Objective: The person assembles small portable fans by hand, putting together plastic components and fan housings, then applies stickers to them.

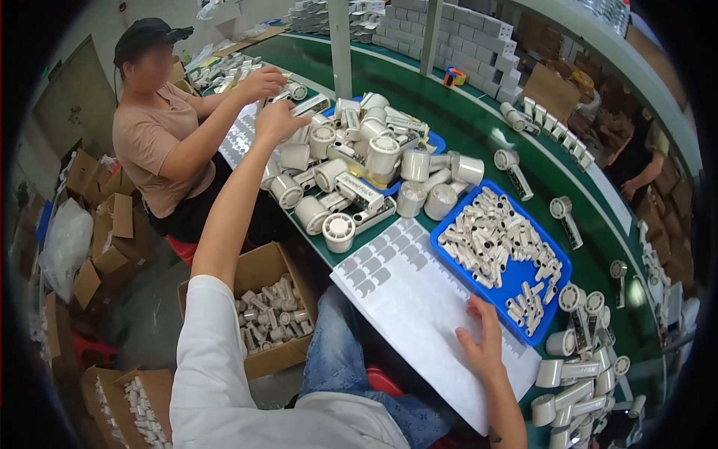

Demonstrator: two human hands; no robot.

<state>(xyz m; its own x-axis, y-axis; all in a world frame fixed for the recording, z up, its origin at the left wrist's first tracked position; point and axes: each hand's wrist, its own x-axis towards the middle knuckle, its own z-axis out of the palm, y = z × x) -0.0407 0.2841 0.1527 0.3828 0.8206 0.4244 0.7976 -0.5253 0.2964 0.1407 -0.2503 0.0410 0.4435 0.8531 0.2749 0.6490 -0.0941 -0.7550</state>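
Note:
My left hand (278, 123) reaches far out to the far end of a heap of white handheld fans (351, 193). Its fingers are apart, close beside a white fan (311, 105); contact with it is unclear. My right hand (482, 340) hovers or rests over a white sheet of grey die-cut stickers (419, 329), fingers spread and holding nothing. Beside that hand is a blue tray (523, 288) filled with small white plastic parts (490, 236). Part of the sticker sheet's far end shows rows of grey shapes.
A co-worker (161, 142) in a cap sits at left, hands near mine. More fans (576, 393) lie at right and along the green conveyor belt (516, 161). A carton of white parts (280, 307) stands by my legs. Metal posts (341, 49) rise behind the heap.

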